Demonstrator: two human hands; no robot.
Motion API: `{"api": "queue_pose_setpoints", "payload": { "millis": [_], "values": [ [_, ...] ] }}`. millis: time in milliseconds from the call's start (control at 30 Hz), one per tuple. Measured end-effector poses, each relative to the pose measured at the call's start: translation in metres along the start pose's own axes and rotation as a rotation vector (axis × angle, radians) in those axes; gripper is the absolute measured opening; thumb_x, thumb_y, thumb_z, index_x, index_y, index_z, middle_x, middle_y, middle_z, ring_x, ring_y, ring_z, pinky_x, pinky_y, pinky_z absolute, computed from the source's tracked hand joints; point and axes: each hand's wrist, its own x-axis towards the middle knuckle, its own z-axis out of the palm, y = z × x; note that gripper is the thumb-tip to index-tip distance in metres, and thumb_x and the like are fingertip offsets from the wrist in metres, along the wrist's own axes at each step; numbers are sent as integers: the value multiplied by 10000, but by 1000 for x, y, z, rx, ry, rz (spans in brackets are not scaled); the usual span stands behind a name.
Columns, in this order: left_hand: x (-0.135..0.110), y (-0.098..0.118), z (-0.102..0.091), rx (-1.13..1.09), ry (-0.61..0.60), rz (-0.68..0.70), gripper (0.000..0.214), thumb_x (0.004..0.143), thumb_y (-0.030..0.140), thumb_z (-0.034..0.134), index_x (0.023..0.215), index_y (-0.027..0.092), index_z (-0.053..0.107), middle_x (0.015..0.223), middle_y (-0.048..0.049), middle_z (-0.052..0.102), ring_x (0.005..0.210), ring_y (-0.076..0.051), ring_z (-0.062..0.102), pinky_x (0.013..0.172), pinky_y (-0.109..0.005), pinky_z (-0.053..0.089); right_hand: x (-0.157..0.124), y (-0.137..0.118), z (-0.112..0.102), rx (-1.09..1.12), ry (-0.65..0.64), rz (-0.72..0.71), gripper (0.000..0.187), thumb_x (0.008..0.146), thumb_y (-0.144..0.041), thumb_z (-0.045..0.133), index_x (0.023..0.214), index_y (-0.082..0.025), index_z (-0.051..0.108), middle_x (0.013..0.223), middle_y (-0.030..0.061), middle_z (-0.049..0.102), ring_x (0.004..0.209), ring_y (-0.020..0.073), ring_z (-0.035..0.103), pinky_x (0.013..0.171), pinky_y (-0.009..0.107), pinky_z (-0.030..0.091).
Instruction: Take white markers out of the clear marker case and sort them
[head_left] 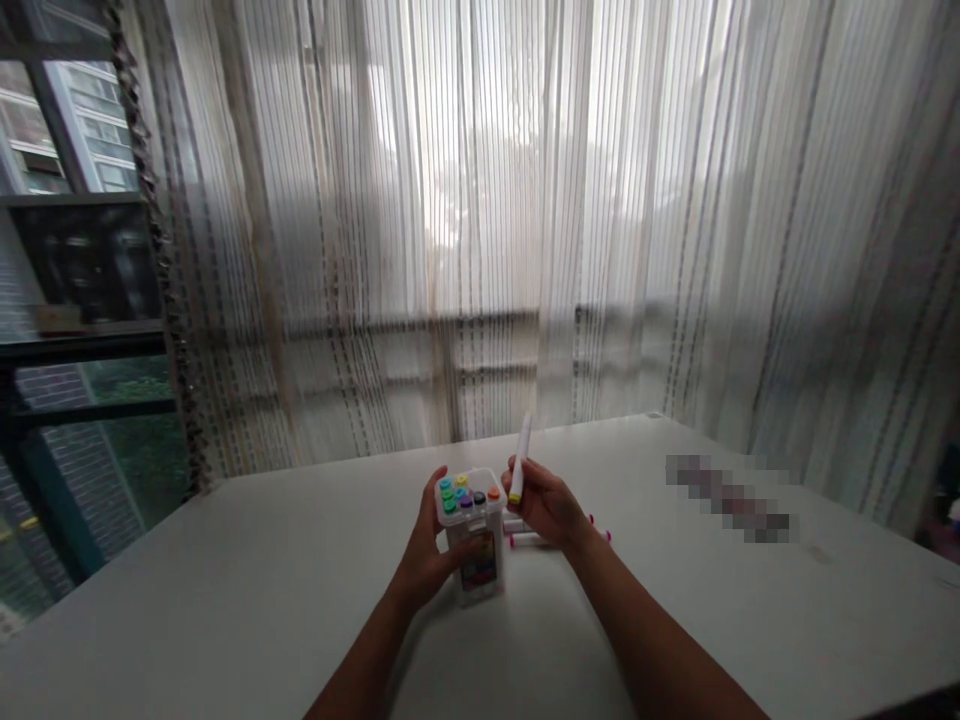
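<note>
A clear plastic marker box (478,560) stands upright on the white table (225,600), filled with several markers whose coloured caps show on top. My left hand (425,560) is wrapped round the box's left side. My right hand (544,505) pinches a white marker with a yellow end (520,455), held nearly upright just right of the box's top. Two or three white markers with pink ends (551,538) lie on the table behind my right wrist.
Sheer striped curtains (525,220) hang right behind the table's far edge. A dark-framed window (75,330) is at the left. A blurred patch (727,497) lies on the table at the right.
</note>
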Motion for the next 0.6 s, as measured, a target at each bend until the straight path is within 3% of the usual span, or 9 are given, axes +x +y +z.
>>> {"api": "queue_pose_setpoints", "payload": {
  "millis": [167, 333, 467, 600],
  "values": [
    [17, 13, -5, -33, 0, 128, 870, 640, 476, 730, 1335, 220, 274, 1344, -146, 404, 1186, -332, 460, 981, -436, 383, 0, -1, -1, -3, -2, -1, 160, 815, -289, 618, 853, -158, 533, 714, 11, 618, 566, 95, 582, 541, 199, 483],
    [32, 23, -9, -34, -27, 201, 644, 687, 505, 670, 1210, 215, 431, 1313, -127, 429, 1185, -329, 448, 916, -410, 433, 1, 0, -1, 0, 1, -6, 165, 809, -285, 627, 840, -153, 534, 712, 18, 618, 571, 101, 583, 541, 206, 483],
    [22, 10, -5, -27, 4, 144, 686, 652, 471, 709, 1216, 212, 418, 1287, -119, 466, 1143, -322, 492, 938, -401, 416, 1, 1, -2, 1, 11, 0, 172, 799, -283, 637, 838, -150, 534, 710, 19, 619, 558, 100, 577, 531, 206, 478],
    [8, 3, -1, -38, -11, 76, 835, 624, 426, 745, 1300, 212, 305, 1209, -111, 532, 1083, -310, 543, 951, -406, 396, 2, 2, -3, -11, 22, 10, 163, 812, -288, 618, 838, -151, 534, 714, 22, 618, 578, 107, 582, 536, 212, 476]
  ]
}}
